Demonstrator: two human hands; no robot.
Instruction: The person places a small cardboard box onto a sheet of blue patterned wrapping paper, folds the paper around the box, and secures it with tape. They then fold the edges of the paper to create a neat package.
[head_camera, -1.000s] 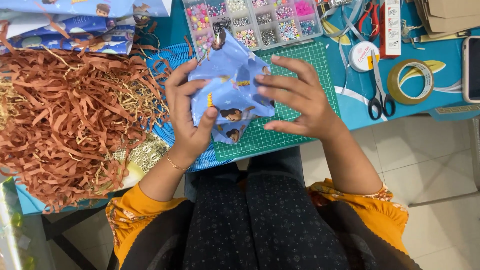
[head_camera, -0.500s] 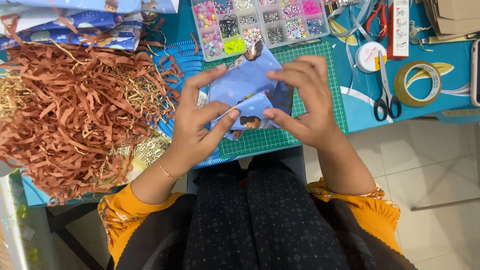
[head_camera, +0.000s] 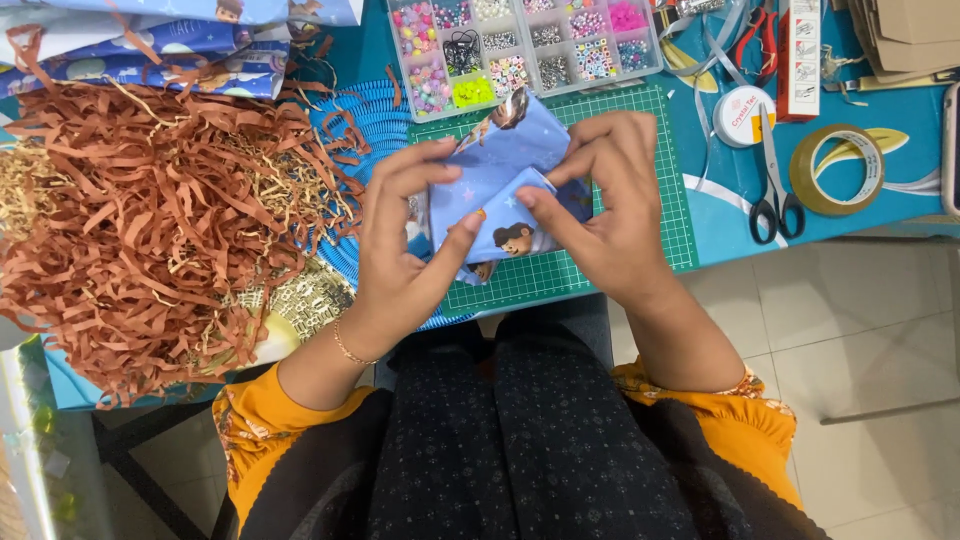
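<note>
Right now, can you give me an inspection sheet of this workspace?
Surface: blue table with a green cutting mat on it.
Job's things: small item in blue printed wrapping paper, held over the mat.
Clutter: heap of brown shredded paper, clear bead organiser, scissors, tape roll, white round reel, folded wrapping paper.
Hands: left hand and right hand both grip the wrapped item, pinching a paper fold.
Cables: nothing seen.
Surroundings: pale tiled floor; person seated, orange sleeves, dark lap.
</note>
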